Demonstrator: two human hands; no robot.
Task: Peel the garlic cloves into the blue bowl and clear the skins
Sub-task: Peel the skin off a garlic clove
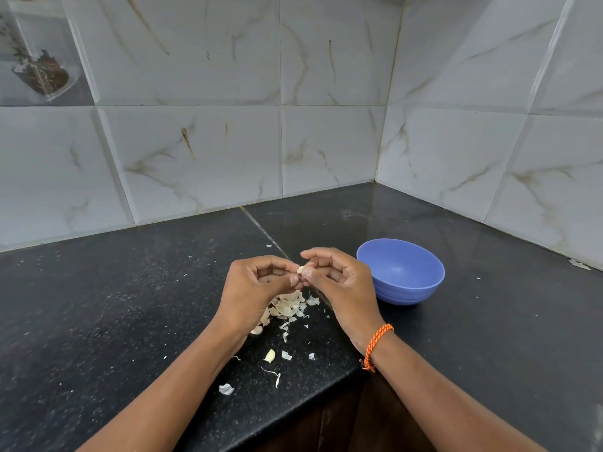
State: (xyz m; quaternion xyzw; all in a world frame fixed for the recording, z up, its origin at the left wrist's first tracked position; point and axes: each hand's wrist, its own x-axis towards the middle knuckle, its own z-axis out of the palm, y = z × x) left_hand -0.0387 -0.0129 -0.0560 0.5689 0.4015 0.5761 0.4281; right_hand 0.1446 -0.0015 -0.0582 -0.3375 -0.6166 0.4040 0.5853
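Both hands meet above the black counter (pixel 130 305), pinching one small pale garlic clove (pixel 300 269) between their fingertips. My left hand (pixel 254 288) holds it from the left with curled fingers. My right hand (pixel 339 282), an orange thread band on its wrist, pinches it from the right. A heap of papery garlic skins (pixel 290 306) lies on the counter just below the hands. Two more cloves lie nearer me, one (pixel 270 355) in the open and one (pixel 257 330) partly under my left wrist. The blue bowl (pixel 400 272) stands to the right of my right hand; its visible inside looks empty.
Loose skin scraps (pixel 226 389) are scattered toward the counter's front edge (pixel 293 415), which cuts in diagonally below my forearms. Marbled tile walls (pixel 293 141) close off the corner behind and to the right. A picture tile (pixel 39 60) is at upper left.
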